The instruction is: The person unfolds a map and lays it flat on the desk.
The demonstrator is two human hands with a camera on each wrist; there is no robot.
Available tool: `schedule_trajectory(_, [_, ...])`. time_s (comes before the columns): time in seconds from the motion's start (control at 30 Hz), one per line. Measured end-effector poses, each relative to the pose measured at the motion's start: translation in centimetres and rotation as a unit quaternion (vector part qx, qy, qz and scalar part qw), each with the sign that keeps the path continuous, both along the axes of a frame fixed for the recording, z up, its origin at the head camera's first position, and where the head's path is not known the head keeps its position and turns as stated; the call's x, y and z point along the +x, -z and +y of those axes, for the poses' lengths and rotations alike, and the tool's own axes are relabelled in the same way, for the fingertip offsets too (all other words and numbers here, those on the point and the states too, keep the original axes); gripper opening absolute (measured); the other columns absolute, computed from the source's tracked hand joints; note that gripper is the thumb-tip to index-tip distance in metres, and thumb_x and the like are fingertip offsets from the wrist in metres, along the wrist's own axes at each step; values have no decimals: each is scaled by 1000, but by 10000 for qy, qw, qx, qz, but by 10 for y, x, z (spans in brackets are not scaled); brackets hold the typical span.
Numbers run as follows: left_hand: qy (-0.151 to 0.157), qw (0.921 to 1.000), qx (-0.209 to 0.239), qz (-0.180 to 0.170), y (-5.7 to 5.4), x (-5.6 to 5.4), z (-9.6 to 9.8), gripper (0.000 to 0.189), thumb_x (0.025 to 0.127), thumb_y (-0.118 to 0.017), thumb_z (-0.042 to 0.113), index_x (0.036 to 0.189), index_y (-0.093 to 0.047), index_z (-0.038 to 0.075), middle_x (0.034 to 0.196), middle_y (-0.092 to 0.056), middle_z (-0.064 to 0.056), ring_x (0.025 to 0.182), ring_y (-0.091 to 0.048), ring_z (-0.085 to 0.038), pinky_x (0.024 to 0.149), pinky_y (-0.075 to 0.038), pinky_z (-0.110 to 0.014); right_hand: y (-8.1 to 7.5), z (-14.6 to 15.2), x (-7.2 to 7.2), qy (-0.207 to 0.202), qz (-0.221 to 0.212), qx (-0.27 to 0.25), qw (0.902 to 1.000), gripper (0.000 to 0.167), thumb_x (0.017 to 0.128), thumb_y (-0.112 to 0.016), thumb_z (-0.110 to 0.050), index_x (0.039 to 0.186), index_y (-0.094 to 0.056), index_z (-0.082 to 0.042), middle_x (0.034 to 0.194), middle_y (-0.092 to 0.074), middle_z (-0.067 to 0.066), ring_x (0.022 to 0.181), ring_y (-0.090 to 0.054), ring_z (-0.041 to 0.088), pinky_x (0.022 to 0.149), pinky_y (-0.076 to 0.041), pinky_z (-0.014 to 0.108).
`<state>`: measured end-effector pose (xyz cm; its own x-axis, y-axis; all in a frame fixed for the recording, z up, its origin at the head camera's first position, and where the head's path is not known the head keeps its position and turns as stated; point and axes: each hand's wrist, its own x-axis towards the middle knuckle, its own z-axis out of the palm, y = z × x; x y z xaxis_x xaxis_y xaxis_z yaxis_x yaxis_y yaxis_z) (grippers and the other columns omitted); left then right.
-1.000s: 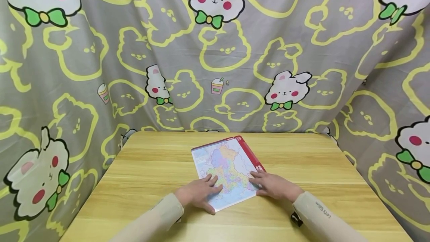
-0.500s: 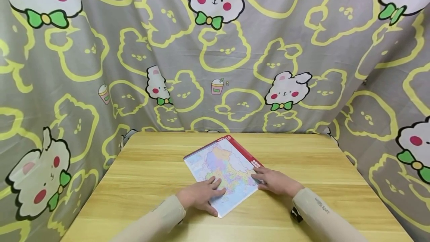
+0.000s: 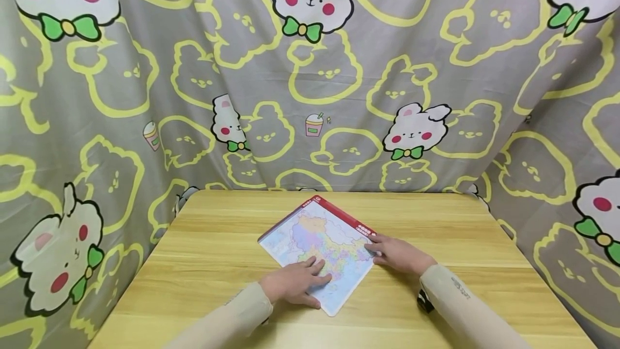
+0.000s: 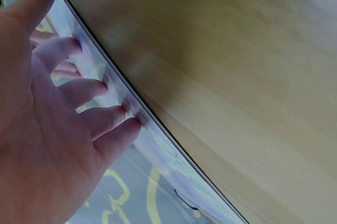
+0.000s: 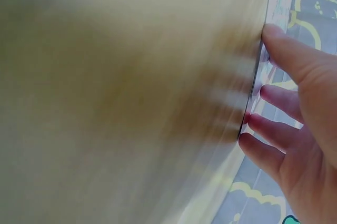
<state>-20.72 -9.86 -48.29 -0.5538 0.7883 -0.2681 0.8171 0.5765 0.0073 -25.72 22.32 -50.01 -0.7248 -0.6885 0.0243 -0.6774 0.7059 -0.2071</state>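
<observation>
A flat, thin map board (image 3: 310, 233) with a red border along its far right edge lies askew on the table, one corner toward the person. My left hand (image 3: 294, 282) rests on its lower left part with fingers spread, the thumb near the close corner. On the right corner, the fingertips of my right hand (image 3: 398, 253) touch the map's surface and edge. Seen from low down in the left wrist view, the left fingertips press on the map's face (image 4: 158, 147). The right wrist view shows the thumb and fingertips of the right hand (image 5: 310, 113) along the board's thin edge.
The light wooden table (image 3: 203, 263) extends around the board on all sides. A grey curtain (image 3: 271, 79) with yellow outlines and white rabbit figures hangs behind the table and along both sides.
The map board has turned counterclockwise: its far corner swung left and its near corner right. My left hand slid slightly right, my right hand slightly away from the person.
</observation>
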Motion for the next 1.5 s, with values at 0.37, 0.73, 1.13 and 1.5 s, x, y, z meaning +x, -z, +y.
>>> schedule_trajectory(0.37, [-89,10000,39,-8,2,0,5,69,88,-51,60,147,-34,32,153,-26,-6,139,-24,-29,105,-34,-36,-1,1,-2,226,-67,28,9997,43,93,-61,-23,131,-56,-2,137,-45,27,124,-43,44,97,-38,54])
schedule_trajectory(0.73, [-713,9956,606,-75,-5,-25,-26,76,83,-61,55,146,-39,16,151,-27,-18,138,-24,-37,109,-26,-43,-3,-16,20,122,223,170,9995,43,93,-61,-25,130,-57,-4,137,-46,22,126,-43,39,98,-38,51])
schedule_trajectory(1.13, [-1411,9853,898,-341,-3,-58,-61,81,82,-66,52,145,-39,10,151,-24,-23,139,-20,-39,109,-22,-50,-5,-52,50,-241,-134,414,9988,48,93,-59,-32,135,-53,-10,143,-41,18,132,-35,39,104,-33,49])
schedule_trajectory(1.5, [-1552,9840,795,-354,2,-75,-73,88,78,-67,57,146,-38,10,152,-21,-24,139,-16,-42,109,-23,-48,-4,-80,73,-785,-94,532,9955,56,94,-51,-48,140,-49,-15,145,-40,13,132,-36,37,102,-37,46])
